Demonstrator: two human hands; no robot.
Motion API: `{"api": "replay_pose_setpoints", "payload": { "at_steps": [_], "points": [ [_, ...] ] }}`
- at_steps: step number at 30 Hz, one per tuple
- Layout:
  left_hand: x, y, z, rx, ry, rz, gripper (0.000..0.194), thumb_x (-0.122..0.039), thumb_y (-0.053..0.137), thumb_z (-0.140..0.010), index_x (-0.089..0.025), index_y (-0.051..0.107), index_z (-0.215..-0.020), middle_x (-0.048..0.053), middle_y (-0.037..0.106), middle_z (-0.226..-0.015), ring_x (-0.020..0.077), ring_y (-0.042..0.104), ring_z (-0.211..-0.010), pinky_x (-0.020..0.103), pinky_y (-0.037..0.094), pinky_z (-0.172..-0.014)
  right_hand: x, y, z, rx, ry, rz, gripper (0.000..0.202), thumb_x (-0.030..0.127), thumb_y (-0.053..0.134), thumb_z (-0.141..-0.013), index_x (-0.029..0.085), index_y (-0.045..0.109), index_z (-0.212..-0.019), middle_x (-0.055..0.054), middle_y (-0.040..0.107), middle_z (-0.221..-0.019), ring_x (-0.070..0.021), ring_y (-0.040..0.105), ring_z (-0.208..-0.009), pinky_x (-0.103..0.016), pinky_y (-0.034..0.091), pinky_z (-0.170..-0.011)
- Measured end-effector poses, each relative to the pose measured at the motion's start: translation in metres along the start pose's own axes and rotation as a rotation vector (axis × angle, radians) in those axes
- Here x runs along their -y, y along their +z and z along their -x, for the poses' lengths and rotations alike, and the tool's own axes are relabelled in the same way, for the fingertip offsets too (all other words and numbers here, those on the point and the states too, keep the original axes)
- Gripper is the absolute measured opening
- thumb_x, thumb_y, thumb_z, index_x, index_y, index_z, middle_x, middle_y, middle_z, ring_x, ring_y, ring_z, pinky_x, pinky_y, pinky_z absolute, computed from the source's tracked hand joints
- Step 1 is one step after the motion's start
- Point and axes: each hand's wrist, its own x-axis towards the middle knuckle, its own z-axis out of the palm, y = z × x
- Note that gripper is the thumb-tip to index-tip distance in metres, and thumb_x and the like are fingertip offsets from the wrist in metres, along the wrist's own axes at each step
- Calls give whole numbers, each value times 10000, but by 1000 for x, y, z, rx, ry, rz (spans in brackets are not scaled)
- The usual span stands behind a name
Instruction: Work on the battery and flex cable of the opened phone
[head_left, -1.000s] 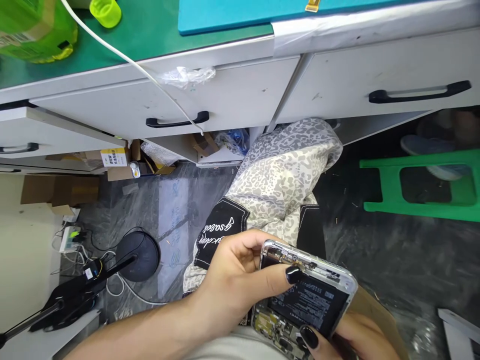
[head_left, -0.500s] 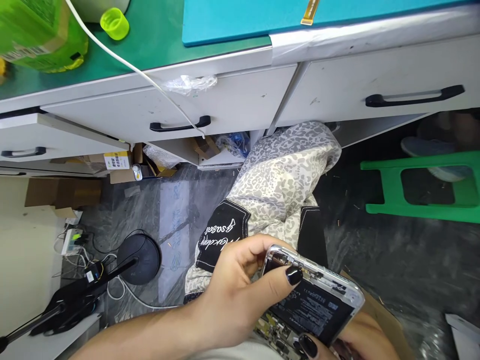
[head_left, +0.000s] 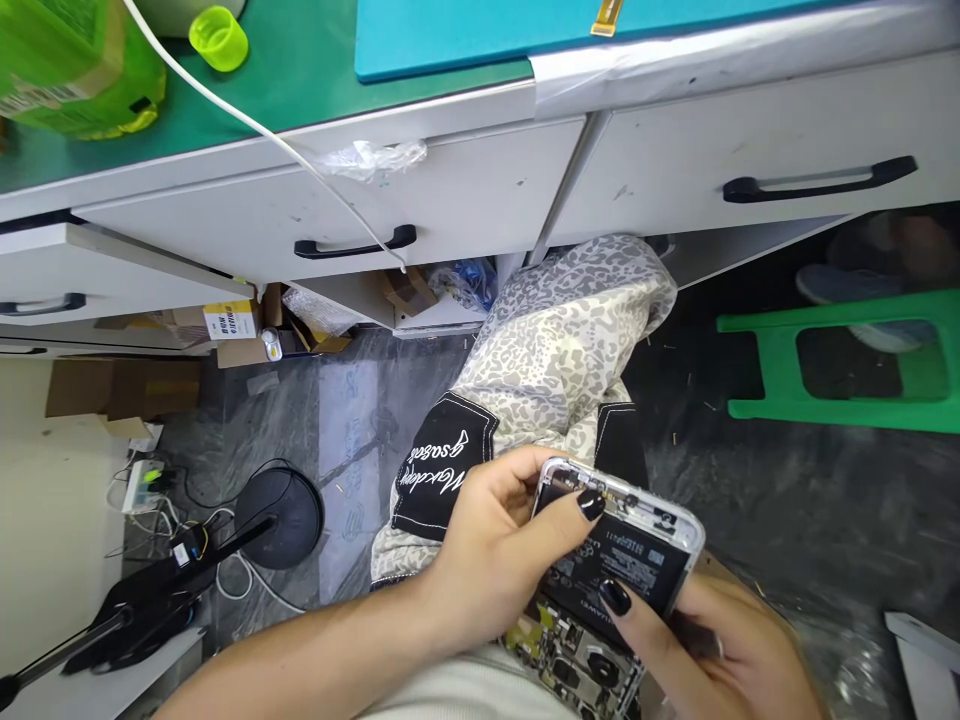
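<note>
An opened smartphone (head_left: 637, 545) with its back cover off lies in my lap, its black battery and circuit board showing inside a silver frame. My left hand (head_left: 495, 560) grips the phone's upper left end, thumb pressed on the top of the battery. My right hand (head_left: 697, 645) holds the phone from below at the lower right, its thumb resting on the battery's lower edge. Both thumbs have dark nail polish. Beneath the phone are my leopard-print trousers (head_left: 555, 350).
A white workbench (head_left: 465, 190) with black-handled drawers runs across the top, with a green mat, a teal mat (head_left: 450, 35), a green bottle (head_left: 67, 70) and a white cable. A green plastic stool (head_left: 847, 410) stands right. A black lamp base (head_left: 281, 515) and cables lie left.
The phone has risen and tilted slightly. My right hand has come further into view, its thumb now higher on the battery. My left hand keeps its grip.
</note>
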Motion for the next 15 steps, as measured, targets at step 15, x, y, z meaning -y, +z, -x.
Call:
{"api": "replay_pose_setpoints", "payload": {
  "at_steps": [15],
  "points": [
    [-12,-51,0,239,-398,-211,270,-307,837,-666,-129,655,-755,-23,622,-636,54,549,-550,162,458,-546,-11,10,-12,7,620,-990,130,325,799,-758,222,780,-835,4,731,-601,-157,654,-459,-240,571,-542]
  ]
}}
